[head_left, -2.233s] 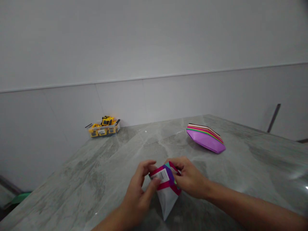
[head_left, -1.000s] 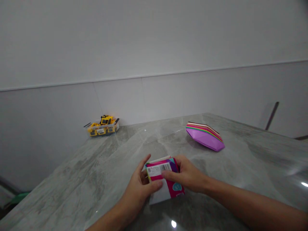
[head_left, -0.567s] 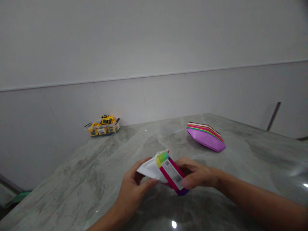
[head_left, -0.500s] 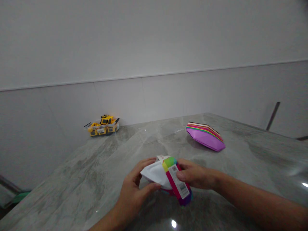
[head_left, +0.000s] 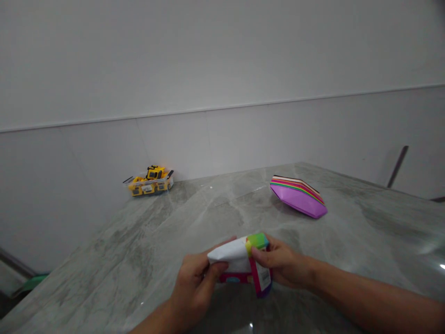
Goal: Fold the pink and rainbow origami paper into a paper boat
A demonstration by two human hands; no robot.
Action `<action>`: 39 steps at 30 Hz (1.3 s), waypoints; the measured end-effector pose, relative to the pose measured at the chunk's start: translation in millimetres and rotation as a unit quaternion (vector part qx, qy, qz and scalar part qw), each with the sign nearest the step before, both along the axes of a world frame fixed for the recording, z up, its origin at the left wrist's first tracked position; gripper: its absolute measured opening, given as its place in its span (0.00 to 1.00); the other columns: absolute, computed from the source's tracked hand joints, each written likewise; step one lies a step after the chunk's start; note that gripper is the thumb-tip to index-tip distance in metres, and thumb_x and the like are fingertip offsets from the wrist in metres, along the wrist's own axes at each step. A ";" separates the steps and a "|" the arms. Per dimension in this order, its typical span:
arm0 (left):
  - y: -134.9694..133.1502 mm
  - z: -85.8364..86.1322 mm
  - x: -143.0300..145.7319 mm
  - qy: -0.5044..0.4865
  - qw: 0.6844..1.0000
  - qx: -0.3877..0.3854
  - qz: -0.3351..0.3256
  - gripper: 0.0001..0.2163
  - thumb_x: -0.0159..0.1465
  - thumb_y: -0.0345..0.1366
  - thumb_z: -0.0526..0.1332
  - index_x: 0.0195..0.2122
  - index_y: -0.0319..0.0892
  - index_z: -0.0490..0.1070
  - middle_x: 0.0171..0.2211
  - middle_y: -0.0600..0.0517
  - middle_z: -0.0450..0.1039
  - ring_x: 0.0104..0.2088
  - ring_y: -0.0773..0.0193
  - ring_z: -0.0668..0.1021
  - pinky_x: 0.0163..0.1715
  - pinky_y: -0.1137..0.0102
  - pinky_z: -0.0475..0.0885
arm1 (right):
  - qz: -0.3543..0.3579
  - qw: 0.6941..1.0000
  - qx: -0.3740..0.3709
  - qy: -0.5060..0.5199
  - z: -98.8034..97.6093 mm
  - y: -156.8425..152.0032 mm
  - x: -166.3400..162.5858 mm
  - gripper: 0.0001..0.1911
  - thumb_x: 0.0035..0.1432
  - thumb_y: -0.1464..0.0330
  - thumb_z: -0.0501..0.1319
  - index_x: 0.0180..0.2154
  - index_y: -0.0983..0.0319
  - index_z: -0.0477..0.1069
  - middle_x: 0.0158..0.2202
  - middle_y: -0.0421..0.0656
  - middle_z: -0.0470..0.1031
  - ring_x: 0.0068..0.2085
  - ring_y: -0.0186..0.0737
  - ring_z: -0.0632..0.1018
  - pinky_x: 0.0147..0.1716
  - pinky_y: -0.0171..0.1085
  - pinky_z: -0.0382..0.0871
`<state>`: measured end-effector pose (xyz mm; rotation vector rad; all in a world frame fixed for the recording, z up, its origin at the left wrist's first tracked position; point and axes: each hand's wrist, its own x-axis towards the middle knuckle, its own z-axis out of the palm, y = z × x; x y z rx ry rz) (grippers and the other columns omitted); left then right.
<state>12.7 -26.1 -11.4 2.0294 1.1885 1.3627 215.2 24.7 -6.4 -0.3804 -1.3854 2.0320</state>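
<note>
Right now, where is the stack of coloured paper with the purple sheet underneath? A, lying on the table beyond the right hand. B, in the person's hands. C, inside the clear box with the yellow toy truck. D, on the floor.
A: the stack of coloured paper lies on the grey table, apart from and beyond the right hand.

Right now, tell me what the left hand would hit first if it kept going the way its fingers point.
The left hand points up and right, and its grip is already on the folded paper pack. Past that, it would probably meet the right hand, though depth is hard to judge.
</note>
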 end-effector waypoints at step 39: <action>22.0 4.9 -7.1 -0.296 0.836 -0.434 -0.159 0.10 0.53 0.34 0.70 0.33 0.32 0.79 0.29 0.41 0.81 0.28 0.58 0.81 0.32 0.68 0.76 | -0.214 0.947 0.121 -0.206 4.7 23.4 2.3 0.19 0.42 0.56 0.70 0.23 0.65 0.70 0.21 0.40 0.74 0.23 0.33 0.73 0.21 0.30 0.62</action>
